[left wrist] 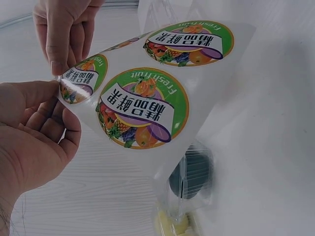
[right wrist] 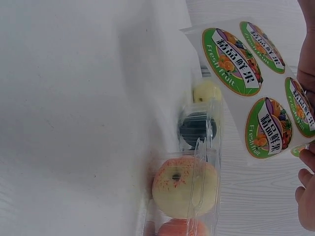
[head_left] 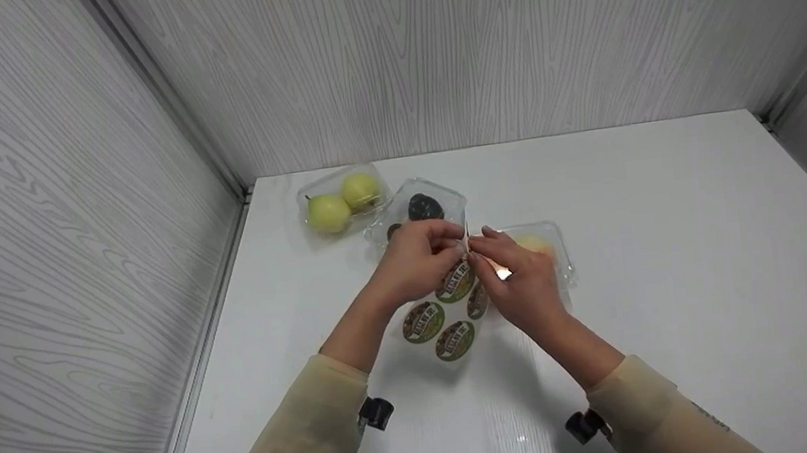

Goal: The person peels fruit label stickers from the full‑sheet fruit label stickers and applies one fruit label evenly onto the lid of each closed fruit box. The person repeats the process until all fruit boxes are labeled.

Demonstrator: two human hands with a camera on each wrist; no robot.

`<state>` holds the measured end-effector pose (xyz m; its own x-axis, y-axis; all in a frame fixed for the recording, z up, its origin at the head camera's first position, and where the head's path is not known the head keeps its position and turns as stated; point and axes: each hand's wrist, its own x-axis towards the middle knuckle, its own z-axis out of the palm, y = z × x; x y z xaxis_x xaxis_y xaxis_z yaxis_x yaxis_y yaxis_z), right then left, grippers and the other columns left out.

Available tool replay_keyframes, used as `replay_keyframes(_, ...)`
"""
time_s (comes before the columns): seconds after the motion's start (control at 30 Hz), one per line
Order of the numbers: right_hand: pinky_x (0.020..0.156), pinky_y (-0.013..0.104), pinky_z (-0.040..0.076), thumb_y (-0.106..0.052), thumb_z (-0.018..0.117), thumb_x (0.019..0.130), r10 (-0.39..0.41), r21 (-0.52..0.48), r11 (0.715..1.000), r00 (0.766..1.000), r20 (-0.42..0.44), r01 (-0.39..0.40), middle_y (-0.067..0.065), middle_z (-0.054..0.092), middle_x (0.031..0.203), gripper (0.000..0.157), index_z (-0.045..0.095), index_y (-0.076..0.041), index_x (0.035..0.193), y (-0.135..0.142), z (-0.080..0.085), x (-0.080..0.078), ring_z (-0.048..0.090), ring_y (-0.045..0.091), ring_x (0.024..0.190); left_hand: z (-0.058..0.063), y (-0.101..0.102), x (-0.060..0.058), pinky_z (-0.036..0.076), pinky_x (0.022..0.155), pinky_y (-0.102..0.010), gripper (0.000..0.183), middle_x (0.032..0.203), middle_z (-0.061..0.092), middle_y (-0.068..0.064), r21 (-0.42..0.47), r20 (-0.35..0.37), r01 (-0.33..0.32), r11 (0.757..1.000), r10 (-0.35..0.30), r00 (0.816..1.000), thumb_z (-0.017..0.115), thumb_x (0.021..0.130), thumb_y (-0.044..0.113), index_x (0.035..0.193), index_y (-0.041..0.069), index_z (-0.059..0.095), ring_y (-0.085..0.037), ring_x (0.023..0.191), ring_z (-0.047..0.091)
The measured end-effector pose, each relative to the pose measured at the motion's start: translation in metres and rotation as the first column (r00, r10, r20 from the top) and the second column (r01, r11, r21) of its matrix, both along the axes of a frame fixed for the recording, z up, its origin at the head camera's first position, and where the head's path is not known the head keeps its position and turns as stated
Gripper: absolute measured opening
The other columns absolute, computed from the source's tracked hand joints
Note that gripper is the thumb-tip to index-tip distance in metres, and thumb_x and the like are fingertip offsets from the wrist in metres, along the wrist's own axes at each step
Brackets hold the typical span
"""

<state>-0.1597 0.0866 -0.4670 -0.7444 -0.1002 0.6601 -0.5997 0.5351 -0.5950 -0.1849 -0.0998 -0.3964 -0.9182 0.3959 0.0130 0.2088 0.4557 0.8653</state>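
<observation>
Green pears (head_left: 328, 213); apples (head_left: 535, 245), partly behind right hand (head_left: 524, 280)

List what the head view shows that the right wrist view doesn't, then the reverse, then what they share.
Only the head view: two sleeves, plus both yellow-green fruits side by side; the right wrist view shows just one.

Only the right wrist view: readable "Fresh fruit" lettering on the stickers, and red speckles on an apple.

Both: the sticker sheet, dark fruit, clear plastic boxes, and parts of the left hand and right hand.
</observation>
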Motion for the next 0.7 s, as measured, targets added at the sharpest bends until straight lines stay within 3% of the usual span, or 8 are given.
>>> replay_keyframes(0.7,0.091,0.053,0.059,-0.011,0.077,0.098,-0.064,0.121,0.991,0.998,0.008,0.063,0.009,0.079,0.115,0.020,0.082,-0.007,0.117,-0.0025,0.0024,0.0029,0.072,0.032,0.120,-0.0019,0.0029,0.0013,0.060,0.085,-0.033,0.028,0.107,0.077,-0.005,-0.056,-0.016,-0.025,0.998,0.024,1.000,0.066,0.104,0.013,0.129,0.001,0.073,-0.015,0.096,0.072)
